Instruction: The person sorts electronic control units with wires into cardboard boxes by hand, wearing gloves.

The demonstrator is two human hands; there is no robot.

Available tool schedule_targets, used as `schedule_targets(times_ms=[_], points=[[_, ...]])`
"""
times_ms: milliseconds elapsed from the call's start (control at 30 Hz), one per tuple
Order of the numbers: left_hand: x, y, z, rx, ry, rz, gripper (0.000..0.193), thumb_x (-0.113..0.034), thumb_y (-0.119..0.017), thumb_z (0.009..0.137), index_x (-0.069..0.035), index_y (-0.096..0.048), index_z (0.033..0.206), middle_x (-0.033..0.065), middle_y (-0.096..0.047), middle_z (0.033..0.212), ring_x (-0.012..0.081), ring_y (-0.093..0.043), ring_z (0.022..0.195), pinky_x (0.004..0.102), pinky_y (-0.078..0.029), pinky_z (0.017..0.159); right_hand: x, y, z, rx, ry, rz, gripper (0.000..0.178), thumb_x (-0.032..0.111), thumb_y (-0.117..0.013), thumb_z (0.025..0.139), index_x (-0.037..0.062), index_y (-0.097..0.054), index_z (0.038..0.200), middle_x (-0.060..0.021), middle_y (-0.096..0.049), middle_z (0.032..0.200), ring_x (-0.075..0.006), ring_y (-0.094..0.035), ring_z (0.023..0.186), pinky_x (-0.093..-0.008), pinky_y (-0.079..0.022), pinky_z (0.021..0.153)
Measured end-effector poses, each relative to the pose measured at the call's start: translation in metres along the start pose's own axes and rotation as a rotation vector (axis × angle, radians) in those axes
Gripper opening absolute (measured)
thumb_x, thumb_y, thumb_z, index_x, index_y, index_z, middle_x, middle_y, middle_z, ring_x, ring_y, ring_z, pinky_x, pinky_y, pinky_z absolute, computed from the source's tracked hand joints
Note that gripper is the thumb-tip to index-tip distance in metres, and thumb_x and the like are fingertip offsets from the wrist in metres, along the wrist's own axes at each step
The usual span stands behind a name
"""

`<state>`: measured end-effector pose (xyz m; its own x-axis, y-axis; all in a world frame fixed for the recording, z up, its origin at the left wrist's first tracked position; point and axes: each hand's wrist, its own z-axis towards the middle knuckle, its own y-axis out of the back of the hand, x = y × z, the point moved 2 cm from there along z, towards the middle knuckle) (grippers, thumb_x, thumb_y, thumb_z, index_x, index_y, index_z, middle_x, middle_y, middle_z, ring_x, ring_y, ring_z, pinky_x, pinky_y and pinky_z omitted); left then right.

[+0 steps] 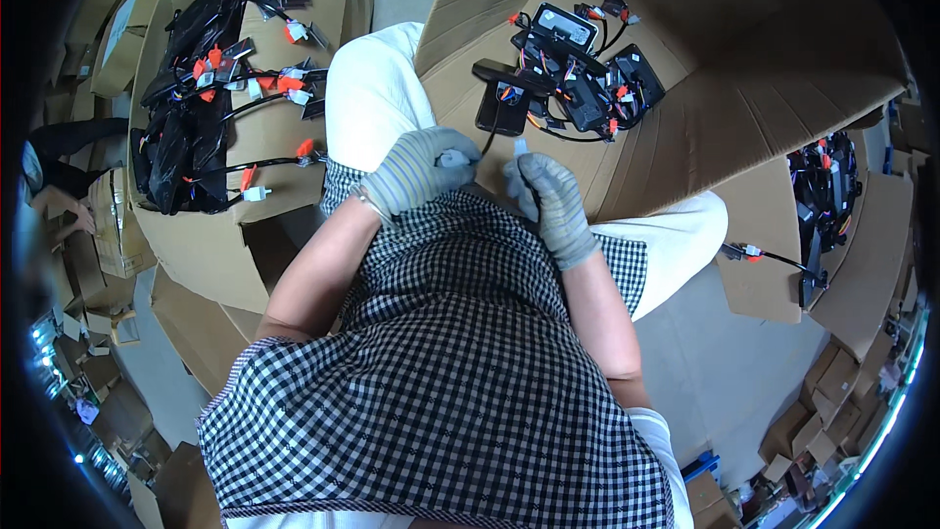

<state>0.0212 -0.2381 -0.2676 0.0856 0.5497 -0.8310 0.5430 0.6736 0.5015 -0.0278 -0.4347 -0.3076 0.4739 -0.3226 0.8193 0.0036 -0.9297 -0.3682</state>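
Both my hands wear striped grey gloves and work close together above my lap. My left hand (421,171) is closed around the lower end of a black cable (492,135), with a whitish piece showing at its fingers. That cable runs up to a flat black electronic module (501,110) at the near edge of the pile in the box. Pinched in my right hand (553,198) is a small white plug connector (520,147), pointing up, with something dark beside it. The two hands are slightly apart.
An open cardboard box (676,152) in front of me holds several black modules (587,98) with wires. On the left, a carton (201,245) carries more wired modules (201,88); another carton (759,284) stands right. A person's hand (70,214) shows at far left.
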Motion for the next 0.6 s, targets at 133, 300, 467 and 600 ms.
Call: schedule_targets(times_ms=[133,300,467,600], points=[[0.005,-0.018,0.000,-0.020,-0.077,-0.425,0.022,-0.011,-0.068,0.077,-0.007,-0.066,0.099,0.0082,-0.064,0.094,0.0179,-0.062,0.087,0.0304,-0.049,0.077,0.018,0.000,-0.022,0.109,0.051,0.038,0.034,0.033,-0.050,0.093,0.0034,-0.063,0.084,0.0029,-0.049,0.059,-0.0030,-0.036,0.046,-0.0173,-0.025,0.043],[0.001,-0.041,-0.001,-0.036,-0.090,-0.431,0.034,-0.014,-0.064,0.080,-0.007,-0.061,0.113,0.0100,-0.064,0.094,0.0210,-0.062,0.083,0.0329,-0.049,0.077,0.039,-0.018,-0.039,0.159,-0.088,0.020,0.034,0.032,-0.052,0.090,0.0013,-0.063,0.080,0.0002,-0.051,0.056,-0.0038,-0.034,0.042,-0.0188,-0.025,0.042],[-0.024,-0.038,0.006,-0.115,-0.213,0.300,0.030,-0.019,-0.059,0.081,-0.007,-0.062,0.109,0.0108,-0.064,0.081,0.0273,-0.061,0.072,0.0377,-0.047,0.068,0.028,-0.019,-0.038,0.070,-0.160,0.009,0.040,0.041,-0.054,0.088,0.0041,-0.063,0.078,0.0028,-0.044,0.054,-0.0049,-0.034,0.045,-0.0199,-0.024,0.043],[-0.032,-0.047,0.002,-0.148,-0.209,0.694,0.029,-0.021,-0.058,0.079,-0.008,-0.062,0.104,0.0093,-0.059,0.068,0.0302,-0.055,0.062,0.0408,-0.041,0.058,0.018,-0.019,-0.040,0.004,-0.259,0.098,0.039,0.041,-0.052,0.089,0.0041,-0.063,0.083,0.0047,-0.044,0.055,-0.0037,-0.033,0.045,-0.0201,-0.023,0.042]])
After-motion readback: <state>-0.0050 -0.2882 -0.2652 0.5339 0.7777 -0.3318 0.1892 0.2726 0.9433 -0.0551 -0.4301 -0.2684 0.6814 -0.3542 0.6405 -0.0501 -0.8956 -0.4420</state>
